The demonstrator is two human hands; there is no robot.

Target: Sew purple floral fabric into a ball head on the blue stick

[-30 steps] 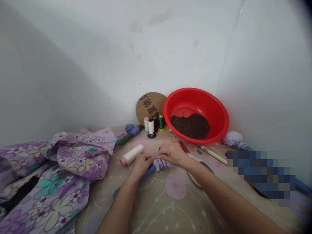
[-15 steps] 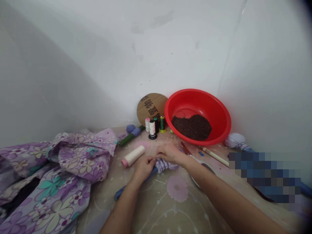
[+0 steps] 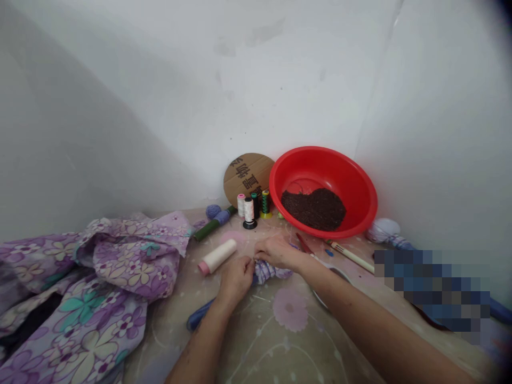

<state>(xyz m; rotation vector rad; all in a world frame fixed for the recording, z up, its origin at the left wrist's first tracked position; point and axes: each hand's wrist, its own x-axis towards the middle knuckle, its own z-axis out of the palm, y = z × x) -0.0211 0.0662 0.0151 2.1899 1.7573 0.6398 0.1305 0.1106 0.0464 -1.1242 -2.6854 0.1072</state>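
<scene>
A blue stick-like piece (image 3: 200, 313) lies slantwise on the table, its far end bound in purple-and-white striped cloth (image 3: 267, 272). My left hand (image 3: 239, 274) is closed where the blue part meets the stripes and covers part of it. Just beyond, my right hand (image 3: 276, 252) bends over the striped end, fingertips pressed together close to my left fingers. Whether a thread runs between the fingertips is too small to tell. A white thread cone (image 3: 218, 257) with a pink end lies left of my hands.
Behind stand several thread spools (image 3: 249, 210), a cardboard disc (image 3: 248, 173) and a red basin (image 3: 364, 181) holding dark brown material. Flowered fabric (image 3: 120, 261) is heaped at left. Right are red-handled scissors (image 3: 304, 244), a pale stick (image 3: 354, 256) and a white ball (image 3: 383, 230).
My left hand has turned slightly and its fingers look more closed on the piece. My right hand stays nearly in place. The view has shifted a little.
</scene>
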